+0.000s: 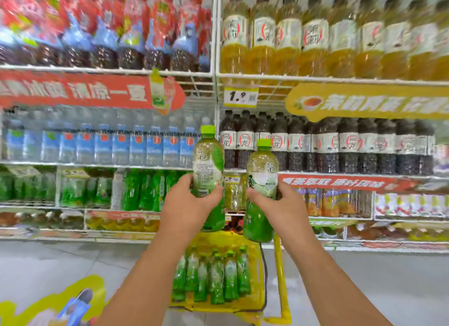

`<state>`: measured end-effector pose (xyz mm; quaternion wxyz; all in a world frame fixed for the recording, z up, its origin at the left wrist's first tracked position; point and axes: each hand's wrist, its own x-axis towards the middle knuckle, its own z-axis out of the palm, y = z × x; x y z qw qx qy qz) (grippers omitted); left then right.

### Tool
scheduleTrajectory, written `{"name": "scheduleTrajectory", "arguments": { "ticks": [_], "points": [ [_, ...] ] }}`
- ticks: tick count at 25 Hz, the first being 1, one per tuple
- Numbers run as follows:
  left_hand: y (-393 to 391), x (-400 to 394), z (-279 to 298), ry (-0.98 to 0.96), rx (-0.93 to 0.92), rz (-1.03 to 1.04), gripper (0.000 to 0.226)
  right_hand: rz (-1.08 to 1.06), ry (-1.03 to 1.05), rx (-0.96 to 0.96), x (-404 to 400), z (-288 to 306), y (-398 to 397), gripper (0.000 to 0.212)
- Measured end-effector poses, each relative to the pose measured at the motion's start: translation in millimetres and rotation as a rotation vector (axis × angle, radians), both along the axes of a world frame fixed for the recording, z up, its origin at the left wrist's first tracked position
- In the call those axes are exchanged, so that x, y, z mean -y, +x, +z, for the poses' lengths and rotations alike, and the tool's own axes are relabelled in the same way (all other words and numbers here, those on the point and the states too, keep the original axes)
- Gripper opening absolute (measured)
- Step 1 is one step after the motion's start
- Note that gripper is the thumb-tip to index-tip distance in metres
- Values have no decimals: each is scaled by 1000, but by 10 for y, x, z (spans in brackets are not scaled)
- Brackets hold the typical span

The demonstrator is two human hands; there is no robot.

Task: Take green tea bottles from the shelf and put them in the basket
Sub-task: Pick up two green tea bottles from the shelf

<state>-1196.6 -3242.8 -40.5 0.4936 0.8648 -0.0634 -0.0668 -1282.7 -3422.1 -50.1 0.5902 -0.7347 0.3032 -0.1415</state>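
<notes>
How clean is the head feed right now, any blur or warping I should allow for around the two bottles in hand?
Head view: the left hand and right hand each grip a green tea bottle, fairly sharp; the shelf edges bow from the wide lens, outer bottles smear with motion blur; lighting is even, no harsh glare; the yellow basket below is soft.

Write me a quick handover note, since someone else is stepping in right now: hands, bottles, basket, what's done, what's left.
Left hand: shut on one green tea bottle, upright.
Right hand: shut on a second green tea bottle, upright.
Both are held in front of the shelf, above the yellow basket on the floor.
Done: a row of green tea bottles already stands in the basket.
Left: lower these two in, then fetch more if needed.
</notes>
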Motion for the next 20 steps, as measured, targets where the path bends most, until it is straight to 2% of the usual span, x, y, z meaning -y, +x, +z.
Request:
{"name": "scheduleTrajectory", "arguments": {
  "ticks": [5, 11, 14, 17, 20],
  "points": [
    [-19, 60, 819, -73, 95, 5, 31, 74, -59, 123, 107, 842, 48, 21],
    [7, -155, 1320, -111, 123, 80, 37, 219, -79, 193, 140, 1432, 212, 25],
    [16, -400, 1519, -134, 159, 127, 35, 311, -83, 236, -43, 1692, 382, 36],
    [58, -717, 1672, -167, 201, 155, 27, 390, -104, 283, -381, 1897, 533, 24],
    [86, -1130, 1756, -208, 228, 181, 30, 430, -119, 315, -836, 1971, 620, 30]
  ]
}}
